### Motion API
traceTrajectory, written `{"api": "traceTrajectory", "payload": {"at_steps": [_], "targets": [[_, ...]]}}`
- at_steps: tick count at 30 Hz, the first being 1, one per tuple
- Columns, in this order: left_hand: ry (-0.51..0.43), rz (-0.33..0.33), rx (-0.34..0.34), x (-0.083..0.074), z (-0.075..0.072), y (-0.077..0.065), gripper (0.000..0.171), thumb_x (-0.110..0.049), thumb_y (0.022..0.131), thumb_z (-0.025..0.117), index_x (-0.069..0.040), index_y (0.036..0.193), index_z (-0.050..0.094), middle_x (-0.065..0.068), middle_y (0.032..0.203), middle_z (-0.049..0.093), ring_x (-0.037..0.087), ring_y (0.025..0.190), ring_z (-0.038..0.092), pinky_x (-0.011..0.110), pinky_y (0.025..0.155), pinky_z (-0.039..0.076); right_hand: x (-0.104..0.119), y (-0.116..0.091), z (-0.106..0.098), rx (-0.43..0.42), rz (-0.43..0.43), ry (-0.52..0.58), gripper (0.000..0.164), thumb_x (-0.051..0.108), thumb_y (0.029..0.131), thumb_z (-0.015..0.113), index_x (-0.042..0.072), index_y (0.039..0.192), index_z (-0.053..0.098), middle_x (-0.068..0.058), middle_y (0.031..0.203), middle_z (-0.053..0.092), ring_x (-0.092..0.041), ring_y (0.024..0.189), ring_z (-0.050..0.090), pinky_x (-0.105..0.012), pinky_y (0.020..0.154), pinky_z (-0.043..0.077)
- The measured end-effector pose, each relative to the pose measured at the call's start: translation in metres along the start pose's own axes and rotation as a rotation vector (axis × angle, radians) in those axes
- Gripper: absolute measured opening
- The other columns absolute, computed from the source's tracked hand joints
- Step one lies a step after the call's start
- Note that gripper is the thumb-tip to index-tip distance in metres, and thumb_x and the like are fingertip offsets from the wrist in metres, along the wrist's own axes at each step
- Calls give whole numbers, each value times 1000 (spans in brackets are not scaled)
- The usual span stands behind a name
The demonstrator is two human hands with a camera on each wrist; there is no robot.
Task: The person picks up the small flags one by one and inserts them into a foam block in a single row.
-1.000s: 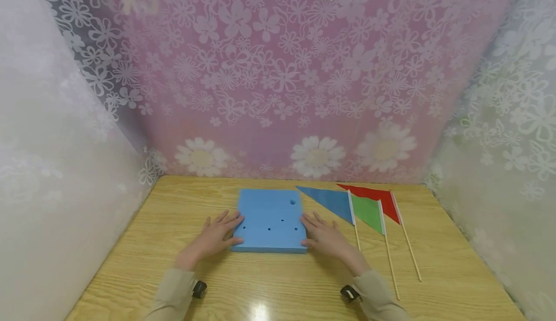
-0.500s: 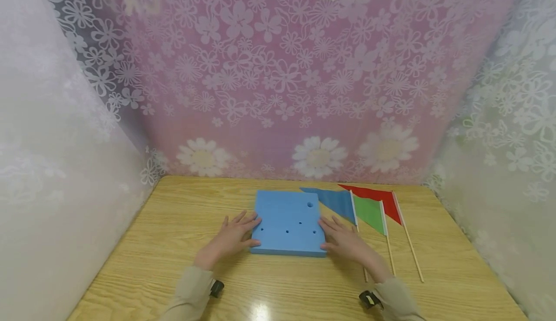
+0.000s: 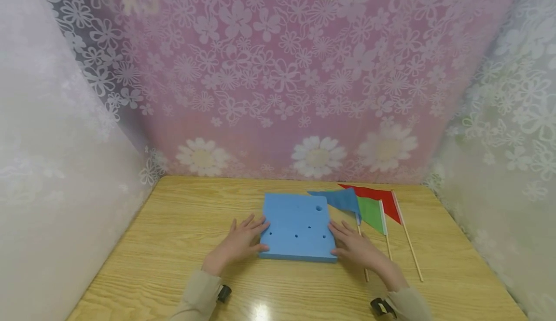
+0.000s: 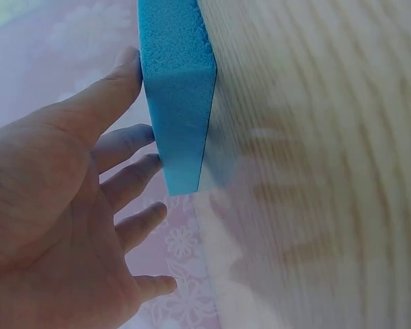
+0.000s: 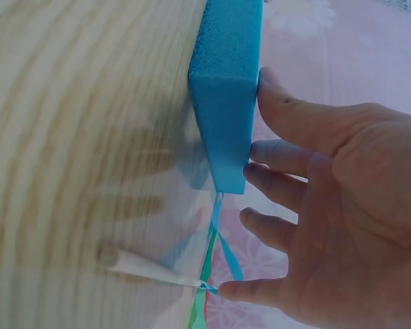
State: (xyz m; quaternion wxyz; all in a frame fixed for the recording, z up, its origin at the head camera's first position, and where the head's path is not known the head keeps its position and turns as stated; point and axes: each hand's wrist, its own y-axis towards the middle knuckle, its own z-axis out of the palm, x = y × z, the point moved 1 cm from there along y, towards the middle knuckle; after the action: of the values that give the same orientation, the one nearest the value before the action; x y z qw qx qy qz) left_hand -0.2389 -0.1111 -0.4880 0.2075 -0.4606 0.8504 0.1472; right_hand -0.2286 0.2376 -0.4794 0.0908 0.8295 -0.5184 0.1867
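A square blue foam block [image 3: 291, 215] with several small holes in its top lies flat on the table. My left hand [image 3: 241, 241] touches its left edge with fingers spread and fairly straight, as the left wrist view also shows on the block's side [image 4: 178, 103]. At the opposite edge, the spread fingers of my right hand [image 3: 354, 246] rest against the foam. Just beyond the block's right side lies a blue pennant flag [image 3: 343, 199], its cloth rumpled. Its stick [image 5: 151, 269] passes by my right little finger; whether they touch I cannot tell.
A green flag [image 3: 370, 212] and a red flag [image 3: 386, 200] lie overlapping to the right, sticks toward me. The wooden table [image 3: 173, 219] ends at a pink flowered backdrop [image 3: 260, 94], with pale flowered cloth at both sides.
Both hands and the foam block have slid right and a little toward me. The blue flag's cloth has become bent and bunched as the block came up to it.
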Motion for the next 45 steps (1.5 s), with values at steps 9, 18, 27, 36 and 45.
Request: {"api": "traceTrajectory", "payload": {"at_steps": [9,18,27,36,45], "targets": [[27,18,-39,1,2,4,69,-40,95,70,-9,153,47,13,161,37,42,152,20,78,113,10,-1,-2,-1,5,7,10,74,35,96,70,3,155,40,-17,162,35,-49,148,24,-84,103,23],[11,-6,-3,-1,4,6,74,-41,96,68,-8,156,40,12,164,31,42,154,15,76,115,6,0,-4,-1,3,6,19,74,33,95,71,2,155,40,-18,161,35,-50,148,24,-84,103,22],[10,11,-21,-3,6,3,73,-39,95,70,-6,154,43,15,162,34,44,152,20,80,111,9,-3,-4,-4,-73,-44,33,69,28,95,72,-4,150,45,-24,155,42,-54,143,31,-75,105,33],[1,8,-21,-5,6,3,72,-38,95,70,-6,154,43,15,162,34,45,152,19,80,111,9,-41,-7,-24,-432,167,322,35,13,102,63,-4,133,62,-26,120,68,-42,100,70,-47,77,61],[-10,0,-21,-6,6,1,72,-38,96,70,-6,155,43,15,163,33,44,152,19,79,113,8,-72,-2,-27,-286,401,327,29,12,98,66,-12,112,66,-24,98,70,-25,70,73,-37,66,60]]}}
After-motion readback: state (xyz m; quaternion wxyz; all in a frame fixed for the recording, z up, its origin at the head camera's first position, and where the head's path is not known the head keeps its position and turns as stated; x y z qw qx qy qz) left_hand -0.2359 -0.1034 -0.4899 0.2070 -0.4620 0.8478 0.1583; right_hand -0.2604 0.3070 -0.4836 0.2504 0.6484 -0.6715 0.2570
